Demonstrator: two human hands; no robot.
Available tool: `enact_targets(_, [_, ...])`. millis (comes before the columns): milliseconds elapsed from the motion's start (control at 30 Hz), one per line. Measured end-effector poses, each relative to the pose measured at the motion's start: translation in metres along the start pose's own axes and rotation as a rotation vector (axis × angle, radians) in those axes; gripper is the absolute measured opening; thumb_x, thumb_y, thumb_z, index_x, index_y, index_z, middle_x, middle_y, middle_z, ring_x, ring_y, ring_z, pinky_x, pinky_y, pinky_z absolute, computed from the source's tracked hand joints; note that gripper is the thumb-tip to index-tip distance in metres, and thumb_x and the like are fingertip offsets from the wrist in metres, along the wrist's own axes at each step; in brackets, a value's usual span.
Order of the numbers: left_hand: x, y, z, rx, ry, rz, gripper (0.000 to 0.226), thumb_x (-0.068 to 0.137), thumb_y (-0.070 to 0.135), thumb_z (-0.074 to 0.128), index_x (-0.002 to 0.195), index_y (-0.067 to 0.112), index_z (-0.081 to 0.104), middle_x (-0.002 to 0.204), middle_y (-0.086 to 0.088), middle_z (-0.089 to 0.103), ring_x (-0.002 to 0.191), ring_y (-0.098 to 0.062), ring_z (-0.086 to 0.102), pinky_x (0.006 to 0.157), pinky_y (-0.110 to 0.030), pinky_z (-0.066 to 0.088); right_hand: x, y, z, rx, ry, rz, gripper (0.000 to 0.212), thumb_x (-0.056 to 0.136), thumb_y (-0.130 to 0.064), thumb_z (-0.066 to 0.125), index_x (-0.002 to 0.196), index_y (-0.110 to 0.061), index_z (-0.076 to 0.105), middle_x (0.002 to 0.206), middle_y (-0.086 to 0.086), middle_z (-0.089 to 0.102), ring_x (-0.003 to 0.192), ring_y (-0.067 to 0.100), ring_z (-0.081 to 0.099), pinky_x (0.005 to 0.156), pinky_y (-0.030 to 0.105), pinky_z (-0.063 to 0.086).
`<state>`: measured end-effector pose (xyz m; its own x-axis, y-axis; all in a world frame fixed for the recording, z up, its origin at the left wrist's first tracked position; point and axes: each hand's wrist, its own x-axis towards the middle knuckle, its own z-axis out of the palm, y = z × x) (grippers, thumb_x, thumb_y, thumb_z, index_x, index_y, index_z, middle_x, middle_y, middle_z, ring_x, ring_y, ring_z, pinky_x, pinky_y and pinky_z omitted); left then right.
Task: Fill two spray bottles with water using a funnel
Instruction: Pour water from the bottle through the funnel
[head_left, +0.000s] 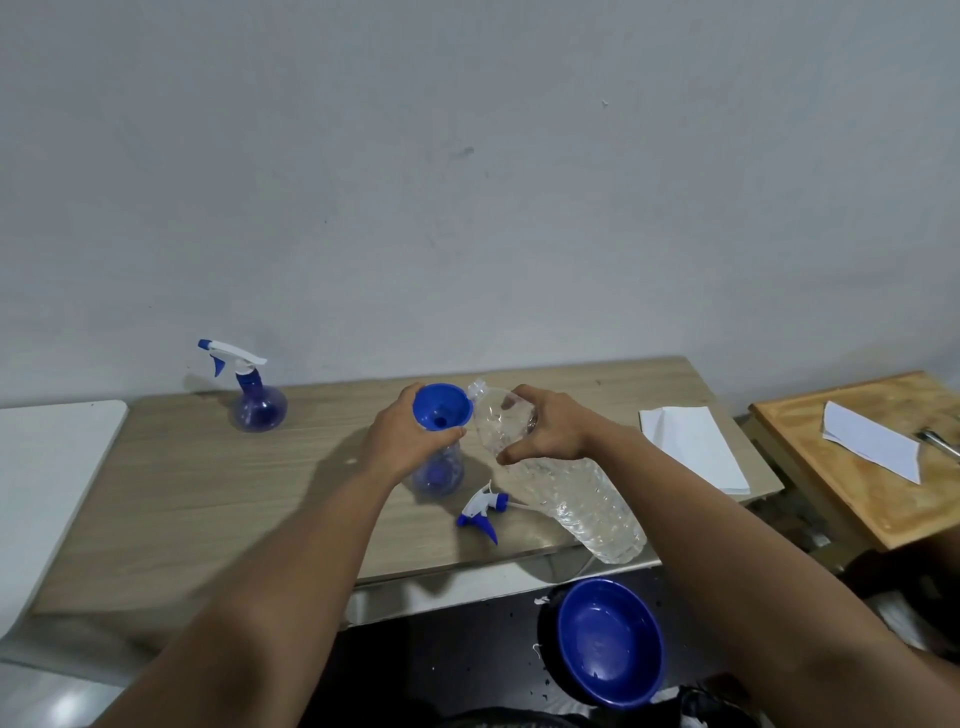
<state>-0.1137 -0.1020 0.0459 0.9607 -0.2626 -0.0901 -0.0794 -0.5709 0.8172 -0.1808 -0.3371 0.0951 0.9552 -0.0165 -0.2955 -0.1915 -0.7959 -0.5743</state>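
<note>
A blue funnel (442, 406) sits in the neck of an open, clear blue spray bottle (439, 473) at the table's middle. My left hand (404, 435) is wrapped around the funnel's stem and the bottle's neck. In my right hand (550, 426) is a large clear water bottle (571, 491), tilted so its open mouth rests by the funnel's rim. The removed white-and-blue spray head (483, 512) lies on the table in front of the bottle. A second spray bottle (254, 397), its spray head on, stands at the back left.
The wooden table (208, 493) backs onto a grey wall. A folded white paper (693, 447) lies at its right end. To the right stands a second wooden surface (883, 467) with paper on it. A blue bowl (610, 642) sits below the table's front edge.
</note>
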Motion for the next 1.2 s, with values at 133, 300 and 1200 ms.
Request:
enact_targets(133, [0.000, 0.000, -0.001, -0.016, -0.009, 0.011, 0.071, 0.055, 0.060, 0.082, 0.119, 0.046, 0.054, 0.106, 0.023, 0.068, 0.098, -0.008, 0.066, 0.088, -0.040, 0.057, 0.005, -0.006, -0.003, -0.063, -0.043, 0.004, 0.075, 0.065, -0.046, 0.095, 0.126, -0.031, 0.055, 0.096, 0.000, 0.074, 0.090, 0.015, 0.069, 0.082, 0.034, 0.056])
enact_targets(300, [-0.001, -0.001, -0.002, -0.032, -0.009, 0.033, 0.068, 0.057, 0.058, 0.084, 0.117, 0.045, 0.055, 0.104, 0.023, 0.068, 0.096, -0.006, 0.066, 0.088, -0.040, 0.057, 0.007, -0.015, -0.009, -0.143, -0.080, 0.011, 0.076, 0.066, -0.047, 0.095, 0.128, -0.026, 0.055, 0.086, -0.003, 0.069, 0.079, 0.017, 0.068, 0.071, 0.033, 0.056])
enact_targets(1200, [0.000, -0.001, -0.004, 0.022, -0.023, 0.045, 0.069, 0.061, 0.055, 0.084, 0.122, 0.041, 0.054, 0.110, 0.020, 0.066, 0.099, -0.011, 0.064, 0.088, -0.040, 0.058, 0.016, -0.039, -0.024, -0.285, -0.204, 0.148, 0.086, 0.058, -0.050, 0.097, 0.128, -0.023, 0.054, 0.104, 0.006, 0.072, 0.075, 0.026, 0.078, 0.069, 0.044, 0.067])
